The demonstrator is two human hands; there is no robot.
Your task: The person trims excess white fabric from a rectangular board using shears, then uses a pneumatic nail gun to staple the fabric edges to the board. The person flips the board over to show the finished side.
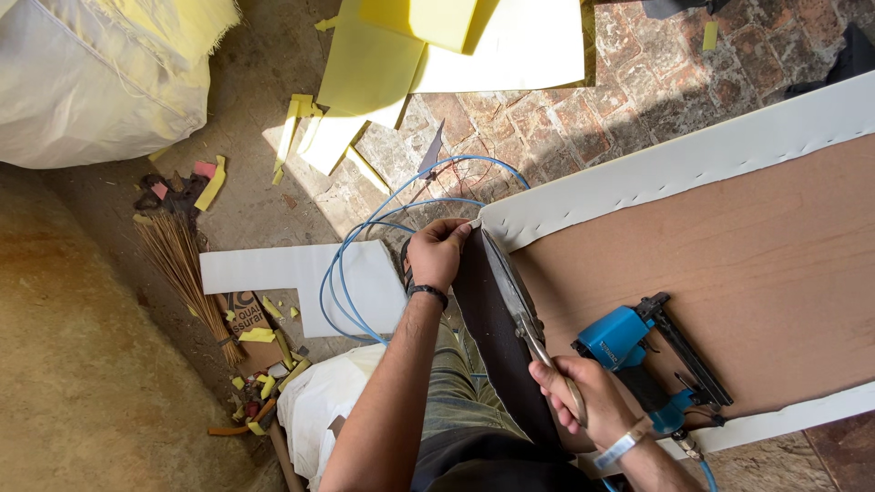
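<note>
My left hand [436, 252] pinches the corner of the white fabric [674, 164] that wraps the edge of a brown wooden board [729, 273]. My right hand [583, 387] grips the handles of large metal scissors [510, 292], whose blades lie along the board's near end, pointing toward my left hand. A dark strip [488, 337] hangs below the blades along that end. A blue pneumatic staple gun [652, 351] rests on the board just right of my right hand.
A blue air hose [365, 246] loops on the brick floor. Yellow foam sheets [410, 46] and scraps lie beyond, a white foam piece [292, 273] to the left, a broom [182, 264], and a white sack [91, 82] at top left.
</note>
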